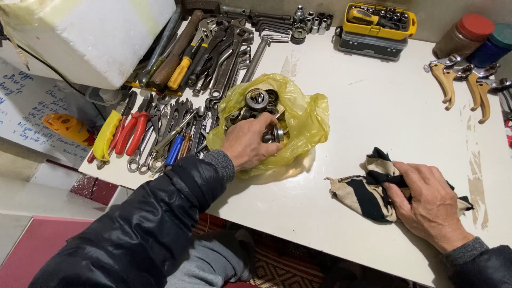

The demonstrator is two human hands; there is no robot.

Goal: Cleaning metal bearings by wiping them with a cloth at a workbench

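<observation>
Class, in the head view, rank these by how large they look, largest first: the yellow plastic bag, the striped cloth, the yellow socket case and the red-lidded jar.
1. yellow plastic bag
2. striped cloth
3. yellow socket case
4. red-lidded jar
The case and jar lie farther from the camera, so they may look smaller than they are.

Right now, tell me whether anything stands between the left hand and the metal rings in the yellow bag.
Nothing visible does. The left hand is already inside the open yellow bag, fingers on a metal ring. The right hand rests apart on the striped cloth.

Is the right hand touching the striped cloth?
Touching. The head view shows the right hand pressed flat on the striped cloth, fingers overlapping its folds on the white table.
</observation>
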